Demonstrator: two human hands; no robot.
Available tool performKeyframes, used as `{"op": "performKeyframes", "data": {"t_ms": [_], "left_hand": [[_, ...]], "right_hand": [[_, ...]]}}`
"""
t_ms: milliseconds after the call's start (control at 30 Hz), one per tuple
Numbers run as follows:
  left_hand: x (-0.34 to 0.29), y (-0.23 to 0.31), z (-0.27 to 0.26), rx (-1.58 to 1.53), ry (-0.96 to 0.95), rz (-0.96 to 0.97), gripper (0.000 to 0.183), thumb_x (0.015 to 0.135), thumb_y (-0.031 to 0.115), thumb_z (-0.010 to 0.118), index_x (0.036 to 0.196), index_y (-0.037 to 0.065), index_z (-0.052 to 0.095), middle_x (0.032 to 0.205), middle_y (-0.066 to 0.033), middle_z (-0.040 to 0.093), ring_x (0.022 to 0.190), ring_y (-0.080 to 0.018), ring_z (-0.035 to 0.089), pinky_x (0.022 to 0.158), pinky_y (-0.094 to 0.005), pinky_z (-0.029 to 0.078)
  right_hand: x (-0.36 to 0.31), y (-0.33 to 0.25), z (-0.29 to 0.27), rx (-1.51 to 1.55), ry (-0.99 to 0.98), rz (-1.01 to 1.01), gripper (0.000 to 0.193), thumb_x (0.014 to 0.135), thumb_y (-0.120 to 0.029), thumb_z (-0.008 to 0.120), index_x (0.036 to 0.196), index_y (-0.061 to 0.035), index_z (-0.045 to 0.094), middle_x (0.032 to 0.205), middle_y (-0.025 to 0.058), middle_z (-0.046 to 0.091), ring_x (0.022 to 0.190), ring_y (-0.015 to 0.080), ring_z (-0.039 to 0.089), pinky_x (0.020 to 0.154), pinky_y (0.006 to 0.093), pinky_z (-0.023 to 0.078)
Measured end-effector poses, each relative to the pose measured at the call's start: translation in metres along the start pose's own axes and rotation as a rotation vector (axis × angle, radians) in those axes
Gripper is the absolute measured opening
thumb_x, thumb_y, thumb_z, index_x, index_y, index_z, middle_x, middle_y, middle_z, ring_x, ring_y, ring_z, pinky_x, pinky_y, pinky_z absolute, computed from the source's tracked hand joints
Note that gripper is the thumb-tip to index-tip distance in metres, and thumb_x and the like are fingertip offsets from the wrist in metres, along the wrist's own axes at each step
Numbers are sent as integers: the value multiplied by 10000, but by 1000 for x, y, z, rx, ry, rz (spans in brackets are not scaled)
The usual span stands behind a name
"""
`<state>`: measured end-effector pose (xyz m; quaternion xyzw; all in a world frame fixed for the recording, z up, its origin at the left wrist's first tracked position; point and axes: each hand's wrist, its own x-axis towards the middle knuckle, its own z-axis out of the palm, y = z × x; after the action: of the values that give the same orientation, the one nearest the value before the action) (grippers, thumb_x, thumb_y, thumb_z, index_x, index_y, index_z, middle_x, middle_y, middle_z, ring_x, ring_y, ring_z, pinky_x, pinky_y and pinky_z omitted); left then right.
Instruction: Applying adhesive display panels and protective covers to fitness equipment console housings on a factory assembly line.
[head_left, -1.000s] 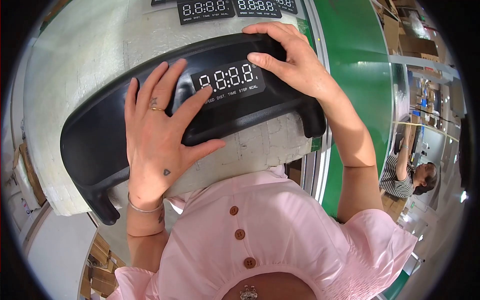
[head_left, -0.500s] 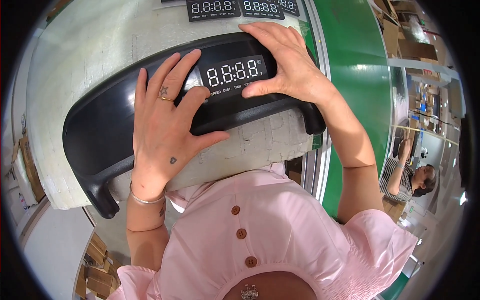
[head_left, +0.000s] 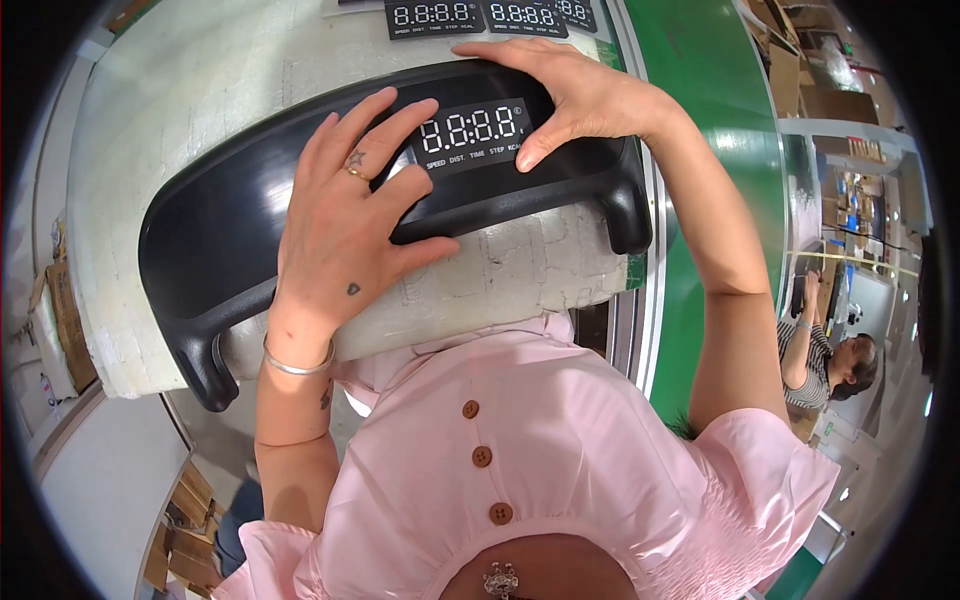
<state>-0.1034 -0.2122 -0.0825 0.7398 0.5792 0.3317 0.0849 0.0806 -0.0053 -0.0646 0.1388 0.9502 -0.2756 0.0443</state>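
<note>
A curved black plastic console housing (head_left: 225,225) with two short downturned ends lies in front of me on a padded, plastic-wrapped surface (head_left: 200,110). On its face, right of middle, sits a dark display overlay (head_left: 470,150) with white digit shapes. My left hand (head_left: 340,225) lies across the housing, fingers spread, with the bent index finger at the overlay's left edge and the thumb reaching past the near rim. My right hand (head_left: 590,95) spans the housing's right part. Its fingers stretch along the far edge, and its thumb rests by the overlay's right end.
Three more dark display overlays, one at the left (head_left: 435,18), one in the middle (head_left: 525,17) and one at the right (head_left: 575,12), lie beyond the housing. A green surface (head_left: 710,190) runs along the right. Farther right a person (head_left: 825,365) works. Cardboard boxes (head_left: 190,540) stand at lower left.
My left hand has shifted slightly right and away from me along the overlay's left edge. The right thumb has moved right, uncovering more of the overlay's lower edge.
</note>
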Motion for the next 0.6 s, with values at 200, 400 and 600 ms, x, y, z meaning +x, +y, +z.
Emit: {"op": "performKeyframes", "data": {"t_ms": [200,400,600], "left_hand": [[12,9,4,16,7,39,467,526,270,829,800,54,519,1419,-147,409,1321,-396,348,1042,-564,301],[-2,31,-8,199,20,173,402,605,294,820,837,72,577,1330,-190,492,1228,-420,449,998,-513,376],[-24,52,4,-178,248,590,168,831,199,635,877,49,574,1166,-172,582,1006,-333,592,809,-422,500]], "right_hand": [[43,-17,0,45,-152,-40,892,610,-532,800,1251,21,520,1169,235,590,1106,374,554,943,405,437],[79,-18,-27,253,-463,-38,614,736,-514,749,945,42,593,796,91,614,770,157,561,683,329,454],[-57,-79,-158,78,-60,163,626,699,-421,792,1082,23,574,923,63,652,834,147,631,768,308,504]]}}
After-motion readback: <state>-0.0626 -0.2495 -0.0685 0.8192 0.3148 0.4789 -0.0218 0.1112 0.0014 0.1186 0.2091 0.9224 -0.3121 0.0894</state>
